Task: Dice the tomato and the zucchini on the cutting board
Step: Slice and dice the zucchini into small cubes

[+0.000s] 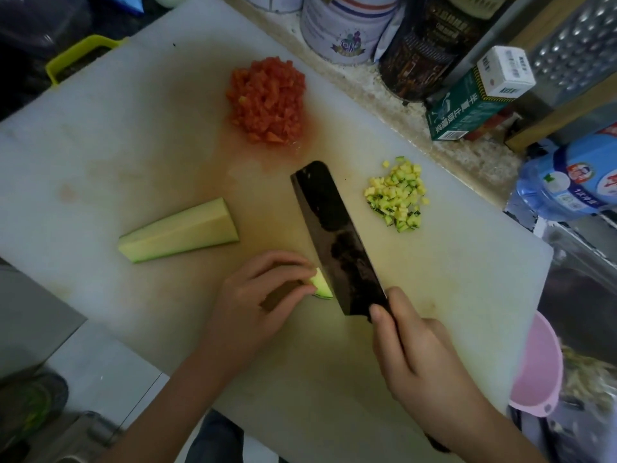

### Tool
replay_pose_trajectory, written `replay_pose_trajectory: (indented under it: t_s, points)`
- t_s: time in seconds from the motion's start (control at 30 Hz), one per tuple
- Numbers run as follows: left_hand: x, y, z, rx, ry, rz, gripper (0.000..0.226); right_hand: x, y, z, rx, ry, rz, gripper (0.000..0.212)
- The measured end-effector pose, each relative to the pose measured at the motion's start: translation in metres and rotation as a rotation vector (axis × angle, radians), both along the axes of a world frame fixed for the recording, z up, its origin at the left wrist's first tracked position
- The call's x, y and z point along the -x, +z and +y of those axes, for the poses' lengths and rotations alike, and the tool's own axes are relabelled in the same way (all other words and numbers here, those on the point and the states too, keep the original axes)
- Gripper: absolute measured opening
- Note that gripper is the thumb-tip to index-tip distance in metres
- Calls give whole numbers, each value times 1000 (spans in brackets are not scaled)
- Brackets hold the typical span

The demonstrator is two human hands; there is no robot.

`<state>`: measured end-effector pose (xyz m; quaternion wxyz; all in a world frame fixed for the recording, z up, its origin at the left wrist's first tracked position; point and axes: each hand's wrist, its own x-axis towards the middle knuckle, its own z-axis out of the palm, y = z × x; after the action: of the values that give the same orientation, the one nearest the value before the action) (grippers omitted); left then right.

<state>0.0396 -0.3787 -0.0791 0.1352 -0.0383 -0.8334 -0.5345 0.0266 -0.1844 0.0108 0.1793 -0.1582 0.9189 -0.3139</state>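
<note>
Ahead of me, on the speckled stone counter (474, 158), stand a white round tin with a coloured emblem (340, 31) and a dark printed tin (430, 51). Just beside them, a green carton (467, 111) carries a small white box (504, 71). At my right are a blue-labelled clear water bottle (567, 175) and a pink plastic bowl (537, 365).

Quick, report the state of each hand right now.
Left hand: holding a small zucchini piece against the cutting board.
Right hand: gripping the cleaver by its handle.
</note>
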Motion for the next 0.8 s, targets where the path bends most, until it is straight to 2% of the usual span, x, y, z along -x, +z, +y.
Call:
replay_pose_trajectory:
  t_s: [0.1, 0.3, 0.63, 0.8]
  points:
    - [-1, 1, 0, -44, 71, -16, 18, -14, 0, 10, 12, 19, 1, 13]
    - [-2, -2, 0, -2, 16, -31, 19, -20, -9, 15, -32, 42, 34, 5]
    - [-2, -1, -1, -21, 10, -51, 18, -25, -8, 5, -200, 83, 90, 10]
    - [-2, 0, -1, -39, -14, -66, 20, -27, -6, -2, -286, 53, 36, 20]
